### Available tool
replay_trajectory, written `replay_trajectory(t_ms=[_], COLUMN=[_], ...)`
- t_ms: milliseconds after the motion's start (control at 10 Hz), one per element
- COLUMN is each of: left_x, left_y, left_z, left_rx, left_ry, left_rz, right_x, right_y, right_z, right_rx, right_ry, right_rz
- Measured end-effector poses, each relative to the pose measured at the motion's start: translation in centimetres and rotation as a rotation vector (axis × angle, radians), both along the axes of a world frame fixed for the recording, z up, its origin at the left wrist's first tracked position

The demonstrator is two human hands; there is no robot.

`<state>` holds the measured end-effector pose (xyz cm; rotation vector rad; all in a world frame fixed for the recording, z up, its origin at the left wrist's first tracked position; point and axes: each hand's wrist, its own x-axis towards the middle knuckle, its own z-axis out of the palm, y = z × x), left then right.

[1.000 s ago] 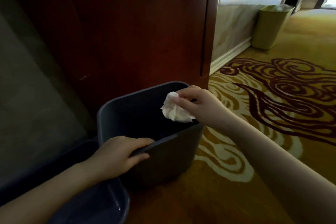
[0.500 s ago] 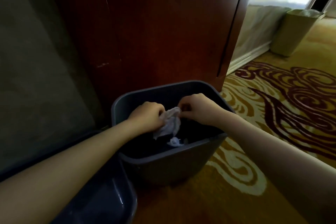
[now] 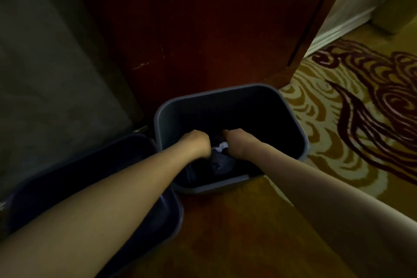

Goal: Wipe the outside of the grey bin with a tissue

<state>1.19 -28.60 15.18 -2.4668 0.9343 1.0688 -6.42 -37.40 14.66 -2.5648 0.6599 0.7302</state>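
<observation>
The grey bin [image 3: 291, 110] stands upright on the carpet against a dark red wooden door. Both my forearms reach down into its opening. My left hand [image 3: 196, 143] and my right hand [image 3: 237, 144] are fisted side by side inside the bin, fingers curled downward. A small white piece of the tissue [image 3: 220, 148] shows between them, apparently held by both; most of it is hidden in the shadow. Below the hands lies something dark and crumpled at the bin's bottom.
A second dark bin [image 3: 171, 221] stands touching the grey one at the lower left, under my left forearm. The red wooden door [image 3: 203, 29] is right behind. Patterned yellow and maroon carpet [image 3: 361, 119] spreads to the right. An olive bin [image 3: 394, 13] stands far right.
My left hand let go of the bin's rim and joined the right on the tissue; both hands then sank deeper into the bin. The view tilted further down.
</observation>
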Motion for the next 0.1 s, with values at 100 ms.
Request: replay_trajectory(t_ms=[100], left_x=[-0.19], left_y=[0.62], left_z=[2.89], left_rx=[-0.131], left_ry=[-0.01], left_rz=[0.129], right_x=[-1.31], right_y=[0.39], right_z=[2.06], right_rx=[-0.039], right_ry=[-0.018], right_rz=[-0.032])
